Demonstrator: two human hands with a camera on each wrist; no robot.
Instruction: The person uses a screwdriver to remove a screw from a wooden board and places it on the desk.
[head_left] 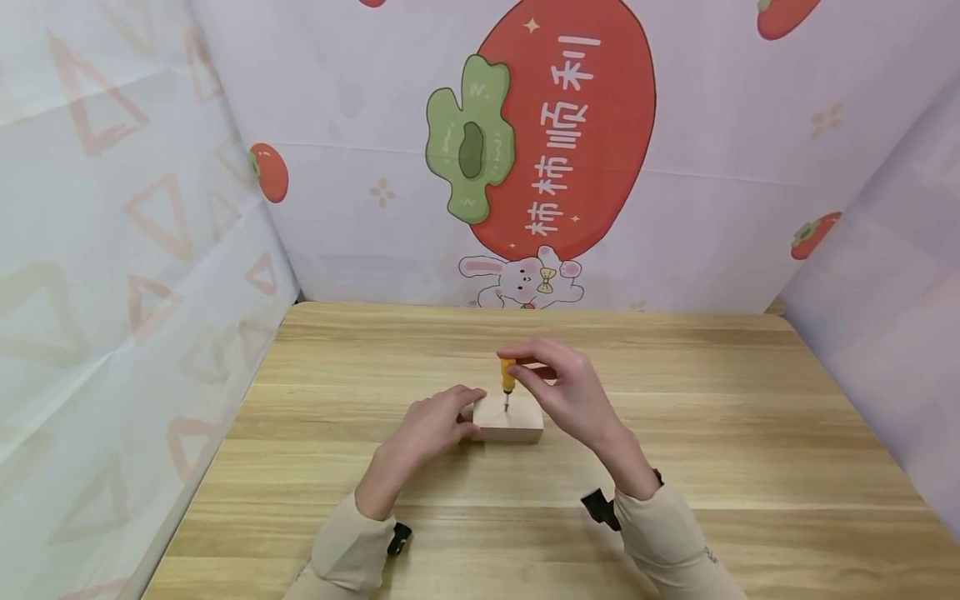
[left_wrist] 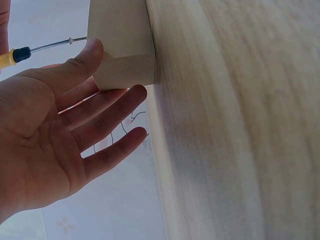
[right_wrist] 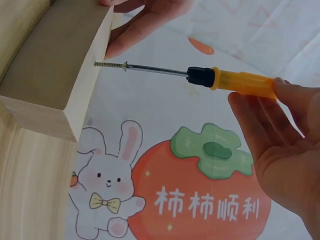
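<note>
A pale wooden block [head_left: 508, 433] lies on the table, its left end pinched between the thumb and fingers of my left hand [head_left: 431, 425]. Above it, my right hand [head_left: 566, 387] grips the yellow handle of a screwdriver [right_wrist: 245, 83] between thumb and fingertips. The screwdriver stands upright, its shaft running down to a screw [right_wrist: 111, 65]. In the right wrist view the tip meets the screw's head, and the screw's point is at the block's top face with most of its thread showing. The left wrist view shows the thumb [left_wrist: 92, 52] on the block's side near the screw.
The wood-grain table [head_left: 712, 417] extends around the block on all sides. A printed cloth [head_left: 360, 217] with persimmons and a rabbit hangs behind its far edge. Another cloth [head_left: 112, 292] with triangles hangs along the left. Black straps [head_left: 602, 508] sit at both wrists.
</note>
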